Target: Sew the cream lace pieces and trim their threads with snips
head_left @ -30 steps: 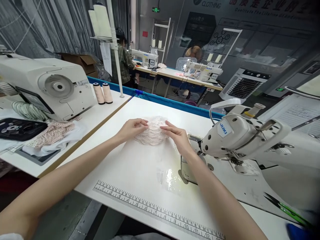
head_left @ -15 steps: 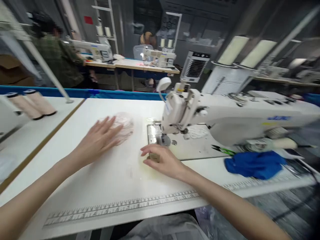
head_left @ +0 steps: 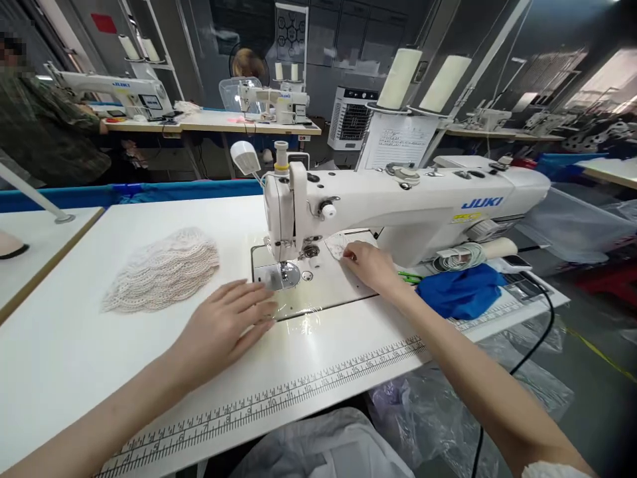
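A white JUKI sewing machine [head_left: 358, 202] stands before me, its presser foot above the metal needle plate [head_left: 284, 275]. My left hand [head_left: 236, 317] lies palm down at the plate's left front corner, fingers stretched and holding nothing. Beyond it, flat on the table, is a pale beige piece of scalloped lace fabric [head_left: 166, 271]. Under the machine's arm, my right hand [head_left: 371, 264] has its fingertips pinched on the edge of a small white lace piece [head_left: 336, 245]. How much of that piece lies behind the machine head is hidden.
Green-handled thread snips [head_left: 409, 277] and a blue cloth [head_left: 456, 291] lie right of my right hand. A printed ruler strip [head_left: 279, 402] runs along the table's front edge. Two thread cones [head_left: 399, 78] stand behind the machine. A co-worker [head_left: 44, 126] is at the far left.
The view has swung right. My right hand has gone from the needle area to the white lace under the arm. My left hand has left the beige lace for the plate's front corner.
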`<state>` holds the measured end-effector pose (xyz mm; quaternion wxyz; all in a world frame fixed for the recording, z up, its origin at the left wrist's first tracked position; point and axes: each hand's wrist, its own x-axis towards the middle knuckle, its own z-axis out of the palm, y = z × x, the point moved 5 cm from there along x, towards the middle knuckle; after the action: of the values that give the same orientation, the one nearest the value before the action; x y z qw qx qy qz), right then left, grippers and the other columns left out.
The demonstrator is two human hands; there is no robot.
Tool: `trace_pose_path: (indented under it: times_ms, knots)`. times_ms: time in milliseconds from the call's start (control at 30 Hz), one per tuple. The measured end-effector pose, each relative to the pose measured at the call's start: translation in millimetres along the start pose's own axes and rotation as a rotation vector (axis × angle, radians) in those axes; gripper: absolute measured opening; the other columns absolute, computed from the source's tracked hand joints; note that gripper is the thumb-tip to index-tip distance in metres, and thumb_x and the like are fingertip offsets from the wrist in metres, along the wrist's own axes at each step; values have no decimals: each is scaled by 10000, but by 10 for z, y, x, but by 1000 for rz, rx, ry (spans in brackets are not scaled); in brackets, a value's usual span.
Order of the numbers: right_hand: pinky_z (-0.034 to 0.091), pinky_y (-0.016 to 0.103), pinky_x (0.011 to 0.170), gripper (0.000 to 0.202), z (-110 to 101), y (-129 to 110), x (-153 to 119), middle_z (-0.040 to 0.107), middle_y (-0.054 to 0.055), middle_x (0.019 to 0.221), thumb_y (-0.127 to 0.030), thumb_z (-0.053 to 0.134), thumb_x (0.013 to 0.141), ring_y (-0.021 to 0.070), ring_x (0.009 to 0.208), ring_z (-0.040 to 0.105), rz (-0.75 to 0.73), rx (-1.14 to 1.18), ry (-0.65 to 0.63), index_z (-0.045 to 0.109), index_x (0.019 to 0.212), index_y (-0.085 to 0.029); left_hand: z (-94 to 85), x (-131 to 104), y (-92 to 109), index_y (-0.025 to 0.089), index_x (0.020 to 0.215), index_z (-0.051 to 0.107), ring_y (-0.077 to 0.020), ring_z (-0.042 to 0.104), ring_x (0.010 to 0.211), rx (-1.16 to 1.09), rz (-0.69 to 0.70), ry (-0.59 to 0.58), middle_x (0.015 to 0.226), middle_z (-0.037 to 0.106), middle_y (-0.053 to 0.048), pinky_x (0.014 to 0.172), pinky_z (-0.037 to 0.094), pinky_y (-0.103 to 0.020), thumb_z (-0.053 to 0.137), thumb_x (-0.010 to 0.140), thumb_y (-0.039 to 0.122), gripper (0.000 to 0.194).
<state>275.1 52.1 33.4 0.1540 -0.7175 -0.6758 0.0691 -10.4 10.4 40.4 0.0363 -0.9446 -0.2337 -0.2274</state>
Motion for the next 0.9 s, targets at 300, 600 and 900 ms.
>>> trace_pose_path:
  times_ms: [300,600,900]
  knots:
    - [476,239,623,233,115,-716,-997,711,14,927,-391,513,954,157,781,656,-275,533,-378,695,944,-246,300,187,98,176,1104,621,-234,624,943,-210,-466,-160,1066,681,-54,813,466,-423,537,947,388,276]
    - [307,247,510,138,170,-393,-493,649,24,934,-334,555,901,133,624,559,-92,20,-123,588,851,-210,398,398,123,177,1001,630,-253,641,898,-212,-468,-273,966,693,-40,805,471,-440,597,910,321,173]
    - [416,219,492,108,38,-713,-1043,561,-55,614,-310,582,914,97,495,539,-192,682,-438,603,852,-225,273,482,236,231,1076,648,-215,620,1011,-783,-166,-352,997,701,-20,909,471,-380,735,808,314,294]
